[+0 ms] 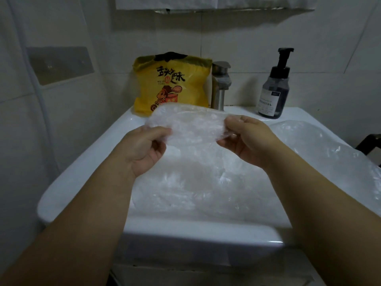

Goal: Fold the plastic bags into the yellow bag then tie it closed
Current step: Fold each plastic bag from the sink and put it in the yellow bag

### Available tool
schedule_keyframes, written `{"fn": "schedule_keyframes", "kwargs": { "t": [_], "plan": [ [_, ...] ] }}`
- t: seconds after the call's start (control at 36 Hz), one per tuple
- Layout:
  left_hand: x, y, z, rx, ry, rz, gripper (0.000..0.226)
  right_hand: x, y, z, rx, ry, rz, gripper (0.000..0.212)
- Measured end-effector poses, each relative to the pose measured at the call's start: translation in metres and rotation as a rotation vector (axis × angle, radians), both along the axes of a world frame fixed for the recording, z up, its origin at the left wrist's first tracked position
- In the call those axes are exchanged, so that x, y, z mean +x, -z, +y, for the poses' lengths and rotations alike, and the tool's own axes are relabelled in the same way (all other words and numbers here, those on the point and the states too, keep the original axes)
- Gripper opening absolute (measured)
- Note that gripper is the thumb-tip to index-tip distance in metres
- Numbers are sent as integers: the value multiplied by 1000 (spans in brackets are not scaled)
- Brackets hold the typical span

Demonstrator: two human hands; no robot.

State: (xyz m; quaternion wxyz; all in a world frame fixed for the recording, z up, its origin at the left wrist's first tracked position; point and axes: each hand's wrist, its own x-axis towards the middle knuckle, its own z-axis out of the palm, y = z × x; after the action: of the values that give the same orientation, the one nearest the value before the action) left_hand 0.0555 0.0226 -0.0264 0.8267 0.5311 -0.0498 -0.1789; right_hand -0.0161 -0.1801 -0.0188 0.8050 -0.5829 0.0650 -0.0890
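A folded clear plastic bag [189,122] is held up over the white sink [82,162]. My left hand [144,147] pinches its left end and my right hand [249,137] pinches its right end, both with curled fingers. The yellow bag [173,83] with a cartoon print and black lettering stands upright at the back of the sink, leaning on the wall, its top open with something dark showing. More clear plastic bags [202,182] lie crumpled in the basin below my hands, and another clear bag [325,149] is draped over the sink's right side.
A metal faucet [221,85] stands just right of the yellow bag. A dark pump soap bottle [275,87] sits at the sink's back right corner. Tiled wall is behind, and a dark object [371,143] shows at the right edge.
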Motion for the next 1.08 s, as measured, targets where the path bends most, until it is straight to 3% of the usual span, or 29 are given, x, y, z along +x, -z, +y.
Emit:
{"fn": "schedule_keyframes", "kwargs": {
  "t": [0.06, 0.11, 0.17, 0.19, 0.31, 0.36, 0.42, 0.44, 0.5, 0.53, 0.56, 0.67, 0.75, 0.89, 1.08],
  "plan": [
    [1, 0, 0, -29, -21, 12, 16, -1, -2, -1, 39, -74, -20, 18],
    [2, 2, -1, -37, -18, 9, 17, -2, -3, -4, 65, -149, -7, 48],
    [1, 2, 0, -46, 1, 7, 19, -3, -3, -5, 4, -184, 60, 70],
    [0, 2, -1, -58, 5, 9, 21, -4, -3, -4, -49, -182, 104, 70],
    [0, -1, -1, -109, -26, 14, 24, -7, -1, 2, -276, -165, 193, 22],
    [0, -5, 1, -236, -23, 1, 35, -6, 1, 6, -289, -189, 224, 11],
    [-3, -8, 4, -348, 29, -58, 20, -6, 1, 12, -234, -204, 208, 7],
    [-4, -10, 4, -338, 61, -94, 29, -5, 1, 17, -187, -213, 180, 5],
    [-6, -7, 2, -228, 202, -132, 74, -4, 1, 28, -112, -234, 127, 5],
    [-8, -4, -2, -176, 280, -137, 87, -3, 2, 33, -109, -241, 112, 7],
    [-13, -2, -6, -91, 291, -137, 85, -2, 4, 38, -135, -240, 109, 10],
    [-11, 7, -16, 159, -21, -247, 10, -4, 8, 43, -289, -286, 154, 27],
    [-4, 4, -10, 117, -33, -252, 13, -6, 2, 40, -194, -339, 161, 46],
    [-13, 1, -10, 58, 202, -189, 36, -7, 9, 44, -281, -299, 152, 12],
    [-10, -9, 1, -270, 241, -87, 44, -7, 3, 41, -232, -304, 127, 7]
  ]
}}
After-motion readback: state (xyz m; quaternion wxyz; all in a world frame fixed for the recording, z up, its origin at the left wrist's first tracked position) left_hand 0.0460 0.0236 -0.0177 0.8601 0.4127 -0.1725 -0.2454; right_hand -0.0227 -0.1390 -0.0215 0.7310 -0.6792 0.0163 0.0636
